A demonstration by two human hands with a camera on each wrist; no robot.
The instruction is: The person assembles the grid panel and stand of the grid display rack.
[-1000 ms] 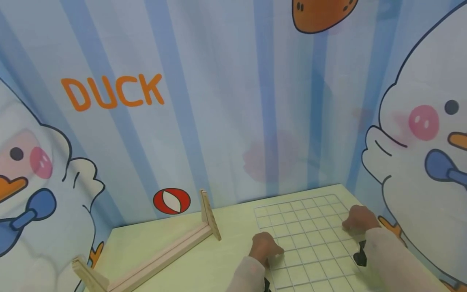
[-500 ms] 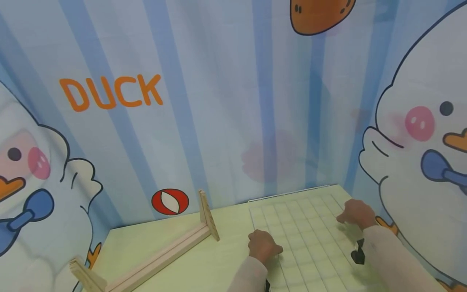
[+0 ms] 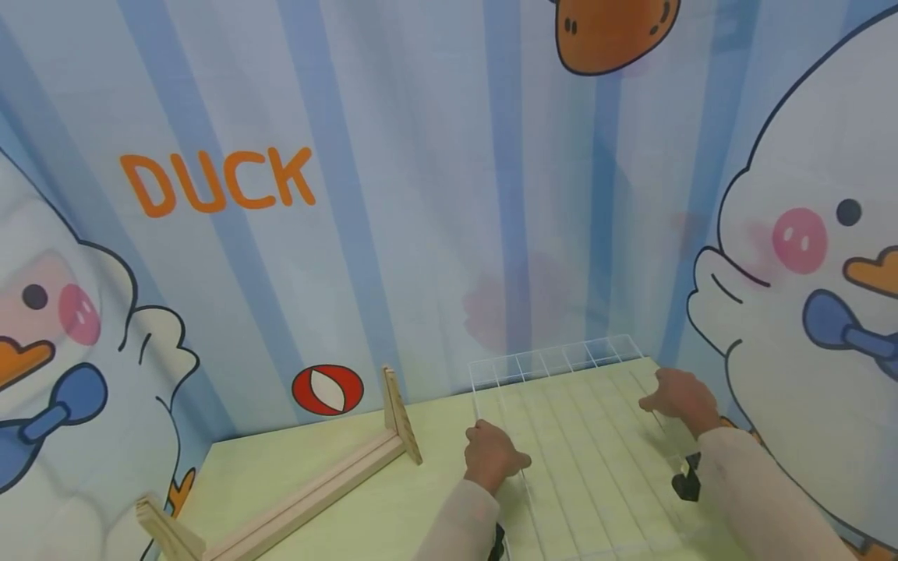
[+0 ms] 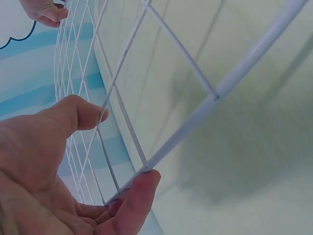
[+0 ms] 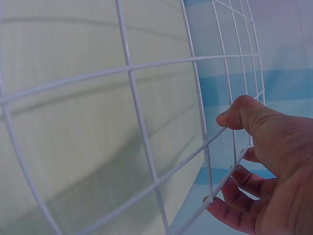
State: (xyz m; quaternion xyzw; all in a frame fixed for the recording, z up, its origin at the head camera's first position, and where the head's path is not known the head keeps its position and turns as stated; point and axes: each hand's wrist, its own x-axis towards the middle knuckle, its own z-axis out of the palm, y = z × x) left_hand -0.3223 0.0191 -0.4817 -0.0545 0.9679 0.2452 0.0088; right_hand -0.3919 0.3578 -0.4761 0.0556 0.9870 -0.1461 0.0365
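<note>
A white wire grid panel [image 3: 549,351] is held by both hands, raised off the table and tilted with its far edge highest. My left hand [image 3: 491,456] grips its left side; in the left wrist view, the fingers of the left hand [image 4: 54,161] curl round the thicker rim wire and the thumb lies over a thinner one. On the opposite side, my right hand [image 3: 680,401] holds the other edge. The right wrist view has the right hand [image 5: 283,161] with fingertips under the rim and thumb on a wire.
A pale wooden frame [image 3: 309,492], a long bar with an upright piece at each end, lies to the left on the light yellow table [image 3: 281,460]. Behind and at both sides hangs a blue striped curtain [image 3: 435,234] with duck prints.
Both hands have lifted the grid panel off the table; its far edge has risen and now stands above the table's back edge, against the curtain. The wooden frame stays put.
</note>
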